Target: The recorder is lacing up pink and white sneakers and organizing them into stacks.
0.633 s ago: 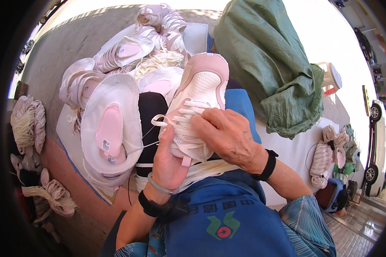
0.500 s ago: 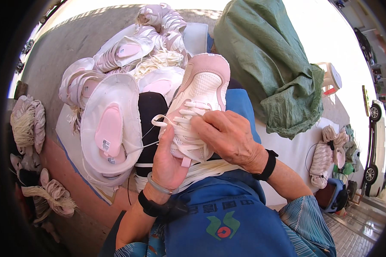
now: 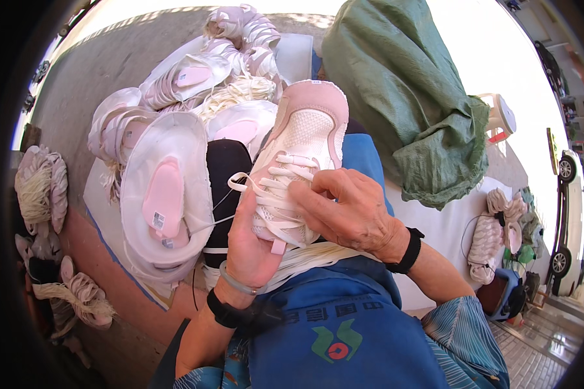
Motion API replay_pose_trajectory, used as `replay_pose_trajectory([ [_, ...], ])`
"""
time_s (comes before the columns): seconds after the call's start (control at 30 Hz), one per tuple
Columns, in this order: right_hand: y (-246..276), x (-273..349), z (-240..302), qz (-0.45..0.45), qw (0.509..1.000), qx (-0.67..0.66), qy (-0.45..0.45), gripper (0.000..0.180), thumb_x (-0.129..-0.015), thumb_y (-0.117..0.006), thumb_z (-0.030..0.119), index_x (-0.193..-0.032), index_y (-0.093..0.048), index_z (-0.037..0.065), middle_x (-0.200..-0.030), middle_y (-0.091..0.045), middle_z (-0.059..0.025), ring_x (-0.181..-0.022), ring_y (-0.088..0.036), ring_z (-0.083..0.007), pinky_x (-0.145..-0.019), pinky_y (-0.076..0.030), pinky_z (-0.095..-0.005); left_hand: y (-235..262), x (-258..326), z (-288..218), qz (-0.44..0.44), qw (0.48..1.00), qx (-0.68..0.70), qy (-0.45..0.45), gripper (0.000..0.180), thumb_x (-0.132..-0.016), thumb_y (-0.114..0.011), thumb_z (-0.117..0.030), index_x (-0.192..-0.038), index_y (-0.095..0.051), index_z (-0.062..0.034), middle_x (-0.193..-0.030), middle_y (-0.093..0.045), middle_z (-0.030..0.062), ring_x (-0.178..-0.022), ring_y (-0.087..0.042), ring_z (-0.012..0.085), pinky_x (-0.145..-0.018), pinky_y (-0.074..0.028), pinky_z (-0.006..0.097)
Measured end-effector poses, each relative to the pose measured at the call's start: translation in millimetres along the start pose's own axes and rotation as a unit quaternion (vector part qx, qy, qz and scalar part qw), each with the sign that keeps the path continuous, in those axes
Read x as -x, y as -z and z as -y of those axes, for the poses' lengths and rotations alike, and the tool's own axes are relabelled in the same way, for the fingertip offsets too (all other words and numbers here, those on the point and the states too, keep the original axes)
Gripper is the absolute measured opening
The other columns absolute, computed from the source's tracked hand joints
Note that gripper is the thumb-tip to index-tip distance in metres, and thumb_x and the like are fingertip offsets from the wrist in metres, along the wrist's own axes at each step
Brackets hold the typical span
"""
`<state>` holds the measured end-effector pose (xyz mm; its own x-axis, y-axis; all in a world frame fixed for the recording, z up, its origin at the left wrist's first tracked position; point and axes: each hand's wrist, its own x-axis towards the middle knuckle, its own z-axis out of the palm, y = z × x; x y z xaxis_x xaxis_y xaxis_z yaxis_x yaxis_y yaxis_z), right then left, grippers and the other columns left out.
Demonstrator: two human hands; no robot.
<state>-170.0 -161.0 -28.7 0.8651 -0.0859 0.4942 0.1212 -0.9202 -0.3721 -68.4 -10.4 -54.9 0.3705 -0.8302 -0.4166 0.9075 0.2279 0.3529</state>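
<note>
A pink and white sneaker upper [image 3: 308, 133] lies over my lap, toe pointing away from me, with cream shoelaces [image 3: 285, 178] crossing its front. My left hand [image 3: 250, 243] grips its left side near the heel, the thumb up along the lacing. A lace loop [image 3: 239, 181] stands out by that thumb. Over the right row of eyelets, my right hand [image 3: 350, 211] has its fingers bent and pinched at the lacing; the exact spot they grip is partly hidden. A thin strand runs left from beside my left hand toward the nested uppers.
To the left stand nested white uppers with pink insides [image 3: 165, 194]. Behind them are more stacked uppers [image 3: 191, 78] and a bundle of cream laces [image 3: 243, 94]. A green cloth [image 3: 405, 97] covers something at the far right. Loose laces [image 3: 318, 259] lie across my blue apron [image 3: 344, 305].
My right hand has drawn slightly to the right, its fingers more curled. The left hand keeps its grip on the sneaker upper, which has hardly moved.
</note>
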Motion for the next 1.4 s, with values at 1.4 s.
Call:
replay_pose_trajectory([
  [1.4,43,6,78,-0.072,0.896,-0.421,0.121,0.039,-0.093,-0.062,0.041,-0.099,-0.065,0.002,-0.069,-0.044,-0.0051,-0.051,-0.045,-0.0164,-0.043,-0.034,-0.0285,11,4,-7,-0.015,1.0,0.001,0.014,0.061,-0.097,-0.04,-0.048,-0.145,-0.039,-0.0094,-0.14,-0.049,0.0089,-0.128,-0.048,0.0277,-0.108,-0.037,0.046],
])
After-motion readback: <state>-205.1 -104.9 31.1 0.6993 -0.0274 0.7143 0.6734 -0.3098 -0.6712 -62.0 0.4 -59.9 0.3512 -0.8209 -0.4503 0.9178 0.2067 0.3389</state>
